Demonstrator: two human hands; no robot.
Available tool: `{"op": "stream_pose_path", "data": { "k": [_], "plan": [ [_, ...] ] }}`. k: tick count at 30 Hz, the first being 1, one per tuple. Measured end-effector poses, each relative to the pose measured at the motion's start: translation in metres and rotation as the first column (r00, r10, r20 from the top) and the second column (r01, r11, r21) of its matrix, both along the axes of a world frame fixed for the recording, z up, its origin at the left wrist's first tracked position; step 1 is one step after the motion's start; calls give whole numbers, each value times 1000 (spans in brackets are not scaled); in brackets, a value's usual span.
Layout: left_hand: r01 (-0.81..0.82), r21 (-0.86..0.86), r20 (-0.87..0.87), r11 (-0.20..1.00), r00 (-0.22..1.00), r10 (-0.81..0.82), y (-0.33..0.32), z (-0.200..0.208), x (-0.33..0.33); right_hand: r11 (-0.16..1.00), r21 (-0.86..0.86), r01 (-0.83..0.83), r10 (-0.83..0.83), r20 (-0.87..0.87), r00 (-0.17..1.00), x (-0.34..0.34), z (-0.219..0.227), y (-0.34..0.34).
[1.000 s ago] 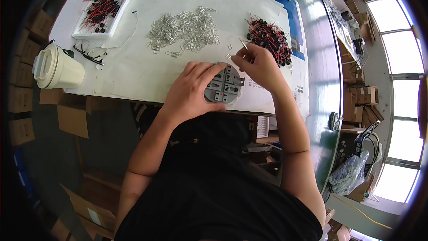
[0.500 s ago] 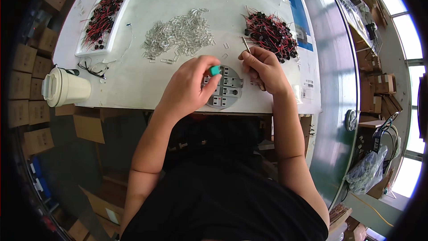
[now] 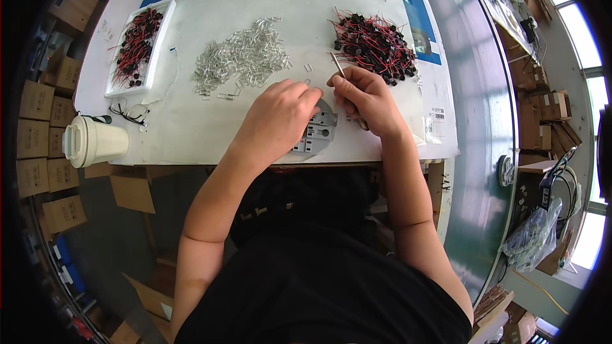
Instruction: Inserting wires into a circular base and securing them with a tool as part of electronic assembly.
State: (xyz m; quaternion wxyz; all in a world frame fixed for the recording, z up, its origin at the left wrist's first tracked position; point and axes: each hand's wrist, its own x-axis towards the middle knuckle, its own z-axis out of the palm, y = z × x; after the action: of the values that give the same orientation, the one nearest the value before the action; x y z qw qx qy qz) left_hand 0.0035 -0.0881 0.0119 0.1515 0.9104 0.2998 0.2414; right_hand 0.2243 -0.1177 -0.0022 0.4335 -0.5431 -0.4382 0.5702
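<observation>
Over the upper left part of a round grey plate (image 3: 320, 132) with small slots and raised compartments is my left hand (image 3: 277, 118). Its fingers are bent down and closed together; whatever they hold is hidden under them. The plate lies near the table's front edge. Just right of it, my right hand (image 3: 370, 99) is closed around a thin metal rod-like tool (image 3: 338, 65), whose tip points up and to the left. A few loose clear U-shaped pieces (image 3: 308, 68) lie beyond the hands.
A heap of clear U-shaped pieces (image 3: 239, 57) lies left of centre. Black round parts with red wires (image 3: 373, 44) are piled at the right; more fill a white tray (image 3: 161, 44) at the left. Eyeglasses (image 3: 135, 113) and a cream lidded cup (image 3: 102, 141) stand near the left edge.
My left hand has turned over the plate, and the green block at its fingertips is no longer visible. The right hand keeps the tool. The whole view has shifted slightly.
</observation>
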Motion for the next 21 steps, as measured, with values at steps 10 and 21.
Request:
{"op": "stream_pose_path", "data": {
  "k": [10,21],
  "plan": [
    [-111,2,253,994,961,107,-17,-37,-3,880,421,220,-439,544,715,44,1,-23],
    [-145,-93,344,985,924,168,-20,-44,-5,839,494,227,-543,739,398,79,-1,-46]
  ]
}}
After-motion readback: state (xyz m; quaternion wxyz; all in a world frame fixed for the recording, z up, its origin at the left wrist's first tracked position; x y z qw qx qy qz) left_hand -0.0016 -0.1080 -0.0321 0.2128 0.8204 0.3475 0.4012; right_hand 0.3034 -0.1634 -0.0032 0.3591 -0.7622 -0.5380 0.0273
